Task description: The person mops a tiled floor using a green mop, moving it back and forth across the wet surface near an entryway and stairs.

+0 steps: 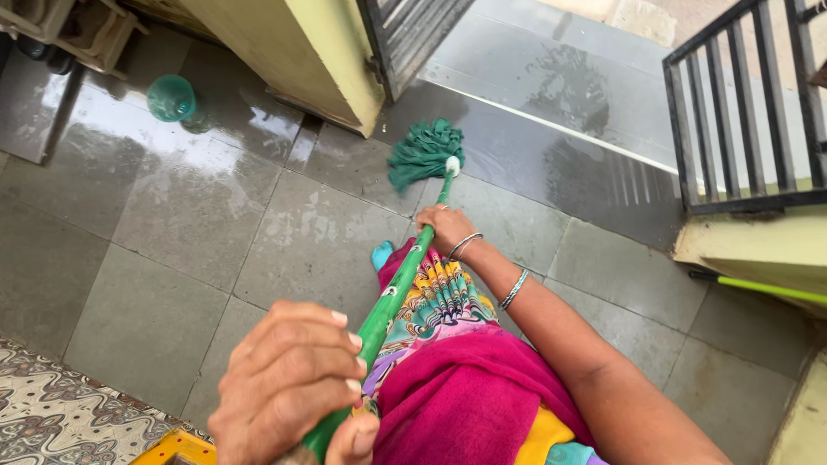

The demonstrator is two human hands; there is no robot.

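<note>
The wet grey tiled floor [198,215] is seen from above, with a black metal gate [741,112] at the right and a small green ball [170,97] lying far at the left. A green mop [405,258] is held slanted across the middle, its stringy head [424,151] pressed on the tiles near the doorstep. The upper end of the handle is wrapped tightly by the left hand [289,387], and the lower part is gripped by the right hand [444,231], fingers closed around it.

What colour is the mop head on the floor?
The mop head is green, matching its green handle; the head view shows it best, against the wet grey tiles.
</note>
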